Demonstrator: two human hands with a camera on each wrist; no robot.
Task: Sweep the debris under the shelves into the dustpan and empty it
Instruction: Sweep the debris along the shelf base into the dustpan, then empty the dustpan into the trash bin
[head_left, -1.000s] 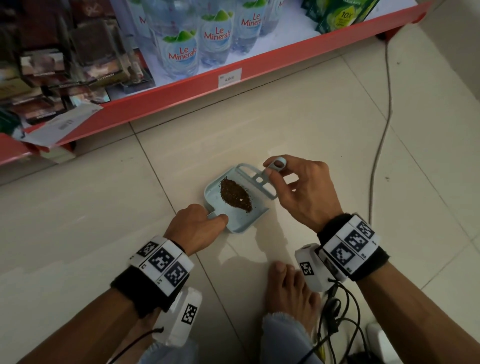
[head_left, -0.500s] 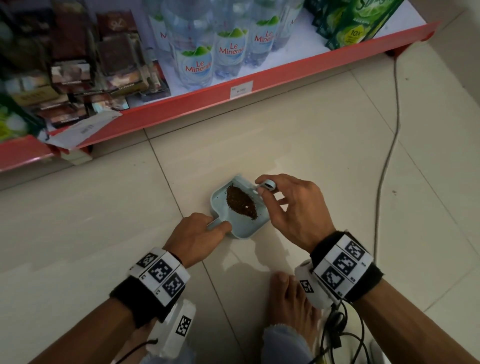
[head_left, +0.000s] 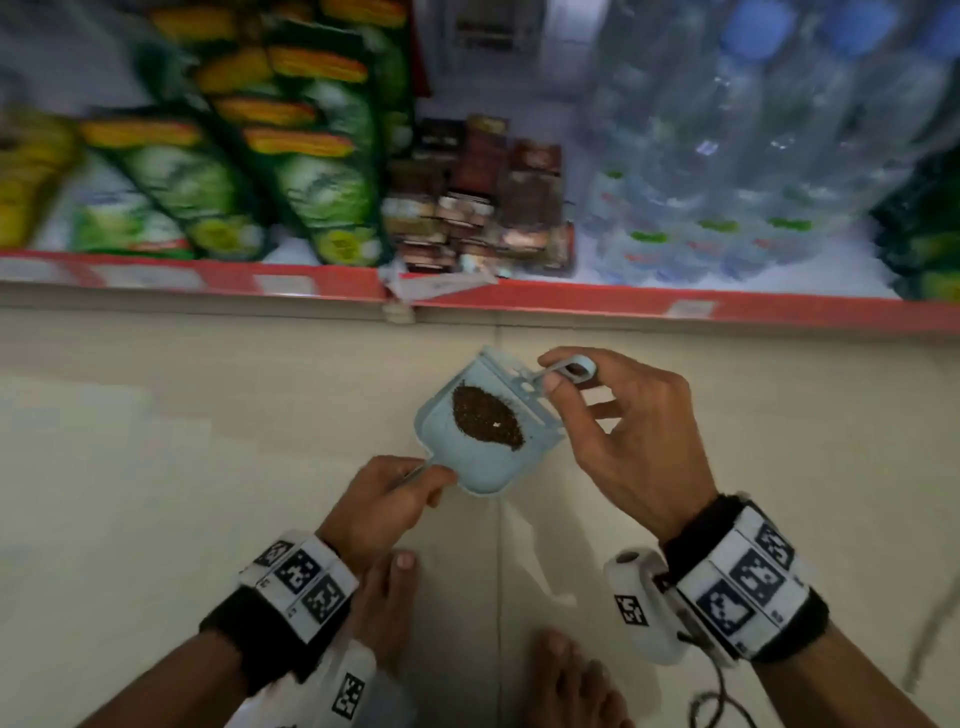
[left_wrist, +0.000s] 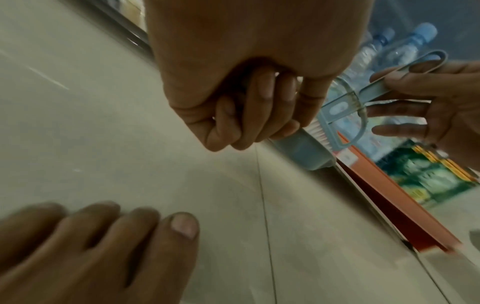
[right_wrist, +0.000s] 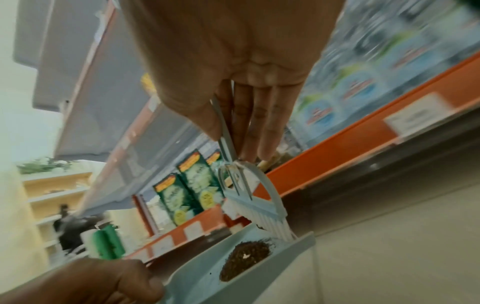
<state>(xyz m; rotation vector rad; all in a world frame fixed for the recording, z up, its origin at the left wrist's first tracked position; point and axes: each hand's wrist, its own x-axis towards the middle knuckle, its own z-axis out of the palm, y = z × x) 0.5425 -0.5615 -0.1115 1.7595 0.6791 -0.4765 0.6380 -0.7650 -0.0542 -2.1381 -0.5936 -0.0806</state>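
Note:
A light-blue dustpan carries a brown heap of debris and appears to be held just above the tiled floor. My left hand grips its short handle with curled fingers. A small blue brush with white bristles stands at the pan's far right rim. My right hand pinches the brush's looped handle between thumb and fingertips. The right wrist view shows the debris lying just under the bristles.
A red-edged bottom shelf runs across just beyond the pan, with water bottles, green packets and small dark boxes. My bare feet stand right below the hands. A cable trails at the right.
Both hands keep their holds. The pan and brush have come up and nearer the shelf, and the head view has swung left so the shelf now runs straight across.

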